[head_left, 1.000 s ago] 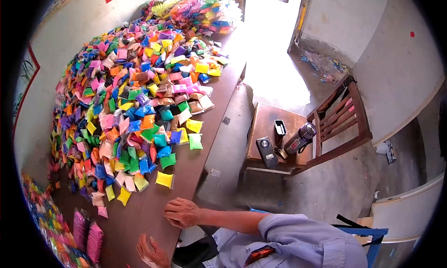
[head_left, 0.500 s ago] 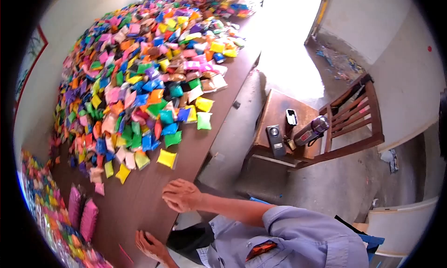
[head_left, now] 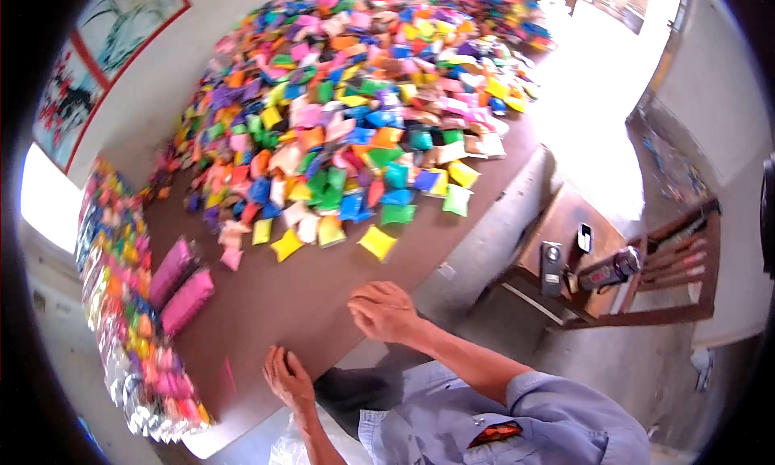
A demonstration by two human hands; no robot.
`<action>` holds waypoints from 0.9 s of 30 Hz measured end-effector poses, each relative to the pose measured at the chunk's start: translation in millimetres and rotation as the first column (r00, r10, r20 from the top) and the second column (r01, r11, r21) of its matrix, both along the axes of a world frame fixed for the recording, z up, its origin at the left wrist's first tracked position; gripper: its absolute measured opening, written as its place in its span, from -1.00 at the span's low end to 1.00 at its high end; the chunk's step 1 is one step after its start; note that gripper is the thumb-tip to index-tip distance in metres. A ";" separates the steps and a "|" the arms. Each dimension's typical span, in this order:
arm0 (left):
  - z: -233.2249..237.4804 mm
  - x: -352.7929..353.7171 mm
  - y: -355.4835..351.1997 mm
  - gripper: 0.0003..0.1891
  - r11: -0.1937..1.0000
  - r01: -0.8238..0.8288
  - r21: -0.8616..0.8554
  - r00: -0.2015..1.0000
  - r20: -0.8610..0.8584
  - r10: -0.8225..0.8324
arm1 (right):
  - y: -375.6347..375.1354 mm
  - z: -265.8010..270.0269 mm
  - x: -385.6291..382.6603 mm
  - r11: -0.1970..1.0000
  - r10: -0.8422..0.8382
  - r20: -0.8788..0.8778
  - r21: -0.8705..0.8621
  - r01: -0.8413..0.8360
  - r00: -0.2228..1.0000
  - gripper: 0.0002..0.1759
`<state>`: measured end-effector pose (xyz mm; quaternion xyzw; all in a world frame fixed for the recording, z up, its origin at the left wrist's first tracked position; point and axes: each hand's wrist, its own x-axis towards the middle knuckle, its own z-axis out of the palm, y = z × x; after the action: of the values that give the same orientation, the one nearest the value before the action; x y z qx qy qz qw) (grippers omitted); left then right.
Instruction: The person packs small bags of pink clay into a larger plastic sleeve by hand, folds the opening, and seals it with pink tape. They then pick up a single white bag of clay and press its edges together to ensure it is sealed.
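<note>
My left hand (head_left: 291, 380) is at the near edge of the brown table (head_left: 282, 303), fingers loosely bent and slightly apart, with nothing visible in it. Farther along the same edge, my right hand (head_left: 383, 312) has its fingers curled under; whatever is beneath them, if anything, is hidden. Nearest to the right hand lies a yellow packet (head_left: 377, 243), apart from it. Behind that spreads a large heap of small coloured packets (head_left: 339, 118). Two larger pink packs (head_left: 187, 301) lie left of my hands, and a thin pink strip (head_left: 229, 374) is close to the left hand.
A row of clear bags filled with coloured packets (head_left: 129, 320) lines the table's left end. To the right stands a wooden chair (head_left: 678, 263), with a flask (head_left: 609, 270) and a dark device (head_left: 551, 269) on its seat. Framed pictures (head_left: 121, 29) hang on the wall.
The view has swung left, so the table and heap sit farther right and more of the bags and wall pictures show. Both hands stay near the table edge in much the same pose.
</note>
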<state>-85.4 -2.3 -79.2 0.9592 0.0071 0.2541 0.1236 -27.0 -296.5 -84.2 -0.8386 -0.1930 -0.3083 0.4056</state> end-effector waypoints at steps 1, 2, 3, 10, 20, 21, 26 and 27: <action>1.7 -0.4 -2.8 -0.76 0.999 0.021 -0.037 1.000 0.015 -0.021 | 0.2 0.2 0.0 1.000 -0.029 0.005 -0.007 0.029 1.000 -0.85; 3.0 -1.1 -5.7 -0.77 0.996 0.050 -0.077 0.998 0.028 -0.048 | 0.3 1.3 -0.1 1.000 -0.003 0.009 -0.006 0.003 1.000 -0.85; 4.1 -1.7 -7.7 -0.77 0.996 0.020 -0.086 1.000 0.020 -0.018 | -0.6 1.9 -0.5 1.000 -0.016 0.006 -0.021 0.016 1.000 -0.84; 1.2 -3.9 -8.5 -0.77 0.996 -0.013 -0.088 0.999 0.034 0.016 | 1.4 4.8 0.7 0.998 -0.051 0.018 -0.043 0.051 0.999 -0.78; -2.0 -1.2 -6.4 -0.80 0.991 0.004 -0.130 0.997 0.072 0.006 | 0.9 0.8 -1.6 0.998 -0.029 -0.009 -0.061 0.029 1.000 -0.78; -3.9 -0.4 -3.6 -0.81 0.992 0.011 -0.128 0.997 0.076 -0.001 | 1.0 1.3 -2.0 0.999 -0.021 -0.025 -0.051 0.020 0.999 -0.76; -4.6 -2.0 -4.5 -0.81 0.986 -0.043 -0.160 0.999 0.023 0.048 | -6.4 12.3 -3.2 1.000 0.009 -0.024 -0.010 -0.009 1.000 -0.81; -5.4 -1.7 -4.0 -0.80 0.987 -0.038 -0.153 0.999 0.031 0.043 | -9.6 16.5 -3.3 0.989 0.030 -0.043 0.144 -0.024 0.999 -0.84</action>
<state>-87.1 -6.3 -84.5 0.9421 0.0438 0.2718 0.1915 -30.3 -306.1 -67.7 -0.8112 -0.1726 -0.2970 0.4733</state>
